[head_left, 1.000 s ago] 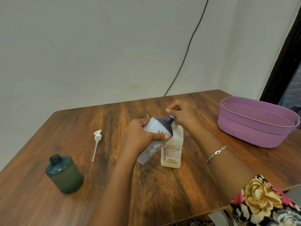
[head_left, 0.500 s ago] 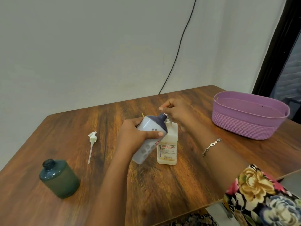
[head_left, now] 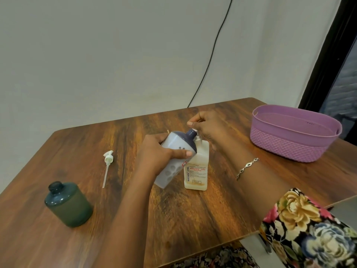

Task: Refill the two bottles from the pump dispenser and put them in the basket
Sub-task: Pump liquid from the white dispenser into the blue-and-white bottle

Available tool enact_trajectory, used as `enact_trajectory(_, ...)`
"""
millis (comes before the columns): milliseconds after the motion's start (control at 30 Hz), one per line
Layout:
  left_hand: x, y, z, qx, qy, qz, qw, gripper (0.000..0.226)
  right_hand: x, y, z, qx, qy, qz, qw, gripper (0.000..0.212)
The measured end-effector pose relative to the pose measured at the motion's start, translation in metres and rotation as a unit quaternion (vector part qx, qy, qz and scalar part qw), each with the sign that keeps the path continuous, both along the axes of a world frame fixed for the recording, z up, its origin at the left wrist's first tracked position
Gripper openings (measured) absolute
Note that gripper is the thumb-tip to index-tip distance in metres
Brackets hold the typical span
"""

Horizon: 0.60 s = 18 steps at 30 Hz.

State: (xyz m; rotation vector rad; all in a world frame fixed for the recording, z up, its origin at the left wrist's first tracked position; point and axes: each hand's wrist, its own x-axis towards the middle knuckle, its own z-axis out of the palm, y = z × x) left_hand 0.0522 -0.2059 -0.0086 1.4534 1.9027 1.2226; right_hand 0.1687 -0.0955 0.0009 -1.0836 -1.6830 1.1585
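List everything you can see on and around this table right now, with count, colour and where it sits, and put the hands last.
table: one, brown wood, fills the lower view
basket: one, purple, far right of the table
pump dispenser: one, pale yellow with a printed label, upright at the centre
white bottle: one, white with a dark blue top, tilted against the dispenser's nozzle
green bottle: one, dark green, uncapped, near left
loose pump: one, white, lying left of centre
cable: one, black, on the wall
bracelet: one, silver, right wrist
left hand: holds the white bottle
right hand: on the dispenser's pump head
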Motion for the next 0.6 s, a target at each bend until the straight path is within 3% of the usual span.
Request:
enact_trajectory(200,0.002,-0.004,0.004,0.010,-0.029,-0.003,1.000,0.032,0.002,-0.004,0.008,0.026,-0.002,-0.011,1.000,0.014)
enact_trajectory(300,0.002,-0.003,0.011,0.016,-0.018,0.002,1.000,0.039,0.004,-0.003,0.019,0.046,-0.044,0.007,0.998,0.008)
enact_trajectory(600,-0.001,-0.001,-0.001,-0.003,0.002,0.002,1.000,0.040,-0.004,0.002,-0.001,0.071,-0.043,-0.020,0.996,0.024)
